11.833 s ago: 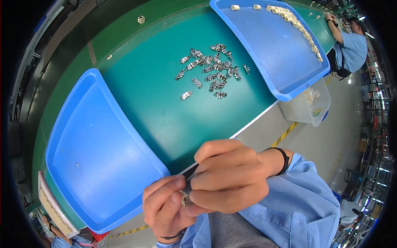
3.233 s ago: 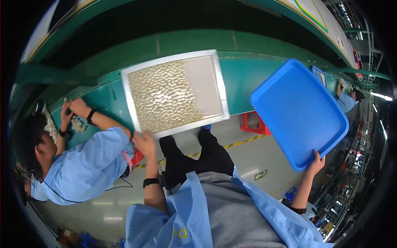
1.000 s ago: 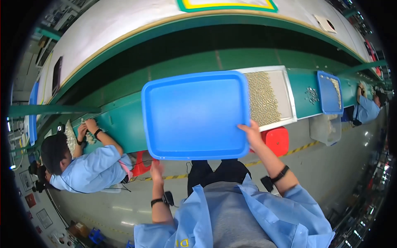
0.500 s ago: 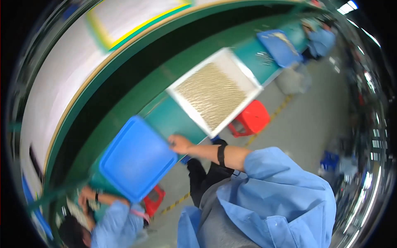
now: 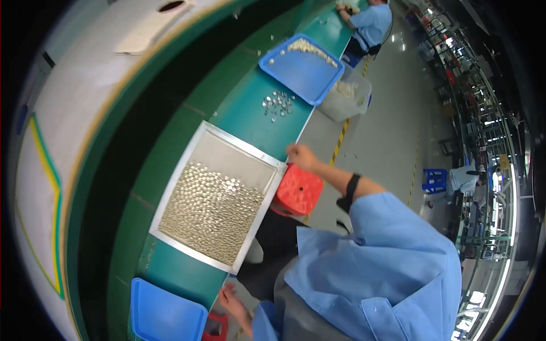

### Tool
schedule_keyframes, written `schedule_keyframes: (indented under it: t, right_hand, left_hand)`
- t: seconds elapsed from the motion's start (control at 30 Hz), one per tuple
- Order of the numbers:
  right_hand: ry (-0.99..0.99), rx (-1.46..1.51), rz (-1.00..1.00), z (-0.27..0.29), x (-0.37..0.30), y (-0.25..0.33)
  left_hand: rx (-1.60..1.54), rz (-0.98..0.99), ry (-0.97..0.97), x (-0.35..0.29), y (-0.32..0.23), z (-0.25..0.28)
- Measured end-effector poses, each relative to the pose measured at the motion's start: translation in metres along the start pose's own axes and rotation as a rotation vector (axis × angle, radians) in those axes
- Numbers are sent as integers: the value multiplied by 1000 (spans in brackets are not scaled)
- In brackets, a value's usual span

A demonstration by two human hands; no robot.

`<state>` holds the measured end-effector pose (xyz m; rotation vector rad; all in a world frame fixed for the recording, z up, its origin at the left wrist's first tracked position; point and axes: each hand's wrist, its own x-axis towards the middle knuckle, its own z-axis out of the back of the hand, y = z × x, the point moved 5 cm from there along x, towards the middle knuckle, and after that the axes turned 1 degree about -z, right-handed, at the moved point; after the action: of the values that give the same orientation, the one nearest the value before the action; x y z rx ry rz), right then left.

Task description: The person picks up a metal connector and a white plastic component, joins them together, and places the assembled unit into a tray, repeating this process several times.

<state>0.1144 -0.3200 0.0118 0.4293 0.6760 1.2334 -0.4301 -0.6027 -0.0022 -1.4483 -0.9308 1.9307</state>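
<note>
A white-framed tray [image 5: 181,244] lies on the green bench, mostly covered by many small shiny, pale metallic pieces [image 5: 213,210]. Its upper part shows bare. My right hand [image 5: 302,157] is just off the tray's far right corner, above the red stool, with its fingers curled in; whatever they may hold is hidden. Low in the view, my left hand [image 5: 232,301] hovers by the bench's near edge, between the tray and a plain blue tray [image 5: 169,312]. Its fingers are loosely bent and apart, with nothing seen in them.
Small loose silvery pieces [image 5: 277,104] lie on the bench [image 5: 242,116] beyond the tray. Past them is a blue tray [image 5: 310,74] with pale pieces, beside a translucent bin [image 5: 346,99]. A red stool [image 5: 298,190] stands close by. A co-worker [image 5: 369,25] sits at the far end.
The view has swung toward the far end of the bench. My right hand has left the plain blue tray's edge for the white-framed tray's far corner. My left hand has come into view.
</note>
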Motion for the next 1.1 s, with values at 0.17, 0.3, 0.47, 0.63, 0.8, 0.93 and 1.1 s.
schedule_keyframes:
  t: [0.17, 0.3, 0.47, 0.63, 0.8, 0.93, 1.1]
  right_hand:
    - [-227, -106, 114, 60, 118, -46]
    - [-256, -333, 458, 57, 149, -19]
    - [-351, -433, 793, 44, 176, -34]
    - [-384, -359, 957, 45, 170, -46]
    - [-226, -203, 1063, 39, 166, -54]
    - [-99, 69, 1006, 54, 168, -73]
    - [2, 306, 1004, 71, 170, -80]
  left_hand:
    - [39, -195, -14, 9, -71, -129]
    - [-32, -261, 28, 2, -93, -181]
    - [-207, -416, 48, 4, -86, -250]
    - [270, -896, 299, 15, -144, -308]
    - [333, -1176, -71, 24, -139, -379]
    - [170, -1026, -594, 22, -116, -445]
    - [501, -798, -912, -6, -126, -438]
